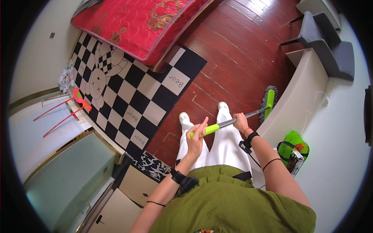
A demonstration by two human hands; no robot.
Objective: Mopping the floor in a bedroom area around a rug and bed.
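A dust mop with a bright green grip (pixel 210 130) and a grey pole runs across in front of my legs. My left hand (pixel 195 140) holds the end of the grip, with a finger or two stretched out along it. Further down, my right hand (pixel 241 122) is wrapped round the grey pole. The mop head (pixel 269 103), a green plate with grey fringe, lies on the red-brown wooden floor (pixel 221 73) at the right, close beside the white desk (pixel 289 89).
A red mattress (pixel 128 29) on a bed frame stands at the far left, by a black-and-white checkered rug (pixel 149 95). Grey chairs (pixel 328 46) stand at the right. A green bag (pixel 291 144) sits on the right. A red broom and dustpan (pixel 79 99) are at the left.
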